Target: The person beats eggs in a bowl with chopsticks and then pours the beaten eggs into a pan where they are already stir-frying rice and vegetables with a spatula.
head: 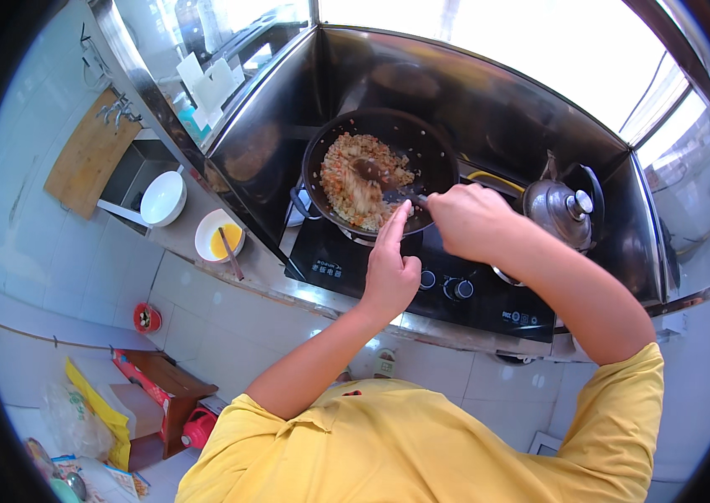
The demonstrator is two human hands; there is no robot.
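Note:
A dark wok stands on the black glass gas hob, with a helper loop at its left side. Fried rice with orange and reddish bits lies in it, partly blurred by motion. My right hand grips the dark handle of a spatula, whose blade is blurred among the rice. At the near rim of the wok is my left hand, its fingers straight and pointing up, the thumb apart. Its fingertips are close to the spatula handle; whether they touch it I cannot tell.
A metal kettle stands right of the wok. On the left counter are a bowl of yellow liquid, perhaps beaten egg, with a utensil in it, and a white bowl beside the sink. Steel splash guards surround the hob.

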